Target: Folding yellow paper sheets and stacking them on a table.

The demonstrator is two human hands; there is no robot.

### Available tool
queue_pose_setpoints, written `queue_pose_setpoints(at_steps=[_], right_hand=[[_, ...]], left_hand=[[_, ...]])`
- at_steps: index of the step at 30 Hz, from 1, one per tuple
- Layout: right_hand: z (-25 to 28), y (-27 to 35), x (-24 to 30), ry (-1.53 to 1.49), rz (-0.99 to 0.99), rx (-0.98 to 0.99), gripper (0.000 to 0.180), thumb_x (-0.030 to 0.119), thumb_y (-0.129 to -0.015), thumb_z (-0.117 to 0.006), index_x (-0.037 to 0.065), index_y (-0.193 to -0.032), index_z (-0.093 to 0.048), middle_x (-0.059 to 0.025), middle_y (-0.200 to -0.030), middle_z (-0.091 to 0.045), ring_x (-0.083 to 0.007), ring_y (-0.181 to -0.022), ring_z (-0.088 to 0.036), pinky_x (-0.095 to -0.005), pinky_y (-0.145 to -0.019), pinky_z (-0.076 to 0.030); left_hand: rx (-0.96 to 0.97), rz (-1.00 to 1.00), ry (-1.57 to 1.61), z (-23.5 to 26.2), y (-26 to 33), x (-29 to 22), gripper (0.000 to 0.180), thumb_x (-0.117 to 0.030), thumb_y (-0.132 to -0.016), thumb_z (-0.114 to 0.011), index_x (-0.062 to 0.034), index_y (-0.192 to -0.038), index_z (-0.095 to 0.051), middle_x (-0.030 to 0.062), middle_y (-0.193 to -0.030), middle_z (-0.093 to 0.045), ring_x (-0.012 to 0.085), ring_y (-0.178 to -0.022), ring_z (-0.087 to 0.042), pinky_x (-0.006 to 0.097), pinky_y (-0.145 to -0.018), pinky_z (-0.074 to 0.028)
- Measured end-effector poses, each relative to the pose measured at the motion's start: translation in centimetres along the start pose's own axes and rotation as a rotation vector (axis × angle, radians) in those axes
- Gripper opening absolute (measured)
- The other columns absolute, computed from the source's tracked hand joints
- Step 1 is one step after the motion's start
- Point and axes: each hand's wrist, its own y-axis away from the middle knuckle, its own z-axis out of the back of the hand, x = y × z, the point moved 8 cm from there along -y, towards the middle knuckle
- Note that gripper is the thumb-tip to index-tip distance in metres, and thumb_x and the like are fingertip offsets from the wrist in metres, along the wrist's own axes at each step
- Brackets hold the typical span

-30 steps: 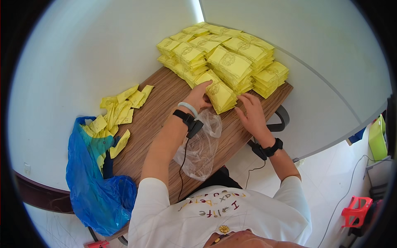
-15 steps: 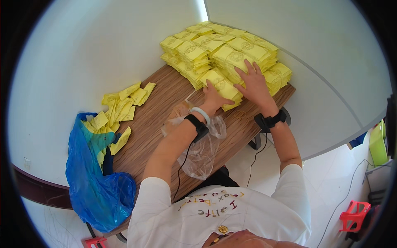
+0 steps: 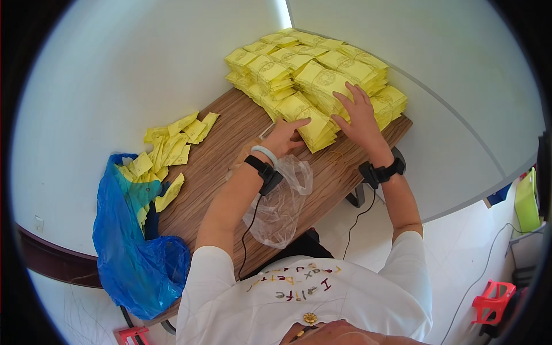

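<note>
Bundles of yellow printed paper packets (image 3: 328, 83), bound with thin bands, are piled in rows at the table's far end. In front lies one bundle (image 3: 319, 131) between my hands. My left hand (image 3: 282, 138) is at its left side, fingers apart, a fingertip over or against the bundle's edge; whether it touches, I cannot tell. To the right, my right hand (image 3: 363, 123) is open with fingers spread beside the stack, holding nothing. A few loose rubber bands (image 3: 334, 156) lie on the wood just below the front bundle.
A crumpled clear plastic bag (image 3: 279, 210) lies on the wood-grain table (image 3: 210, 172) below my left hand. At the left, loose yellow packets (image 3: 167, 149) spill from a blue plastic bag (image 3: 132, 259). White panels (image 3: 448, 115) stand behind the table.
My left hand has drawn back to the left, off the top of the front bundle. My right hand has shifted slightly to the right. The bundles look the same.
</note>
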Motion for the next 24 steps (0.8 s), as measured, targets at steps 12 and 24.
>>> queue_pose_setpoints(at_steps=[12,24], right_hand=[[-0.2,3.4,0.1,-0.411,-0.463,0.261,0.029,0.013,-0.088,-0.072,0.007,-0.115,-0.067,-0.0161,-0.12,-0.064,-0.0366,-0.112,-0.058,-0.0424,-0.097,-0.048],[-1.8,1.2,1.7,0.092,0.019,0.079,0.048,0.013,-0.086,-0.073,0.012,-0.133,-0.061,-0.016,-0.147,-0.046,-0.0447,-0.133,-0.042,-0.0498,-0.109,-0.039]], left_hand=[[-0.059,0.213,0.135,-0.2,0.1,1.7,0.056,-0.028,-0.095,-0.07,-0.007,-0.141,-0.044,0.0162,-0.135,-0.053,0.0334,-0.126,-0.051,0.052,-0.107,-0.044],[0.102,0.152,0.217,-1.4,-1.0,2.7,0.053,-0.021,-0.096,-0.067,-0.0039,-0.14,-0.044,0.0178,-0.139,-0.051,0.0359,-0.128,-0.05,0.055,-0.108,-0.043]])
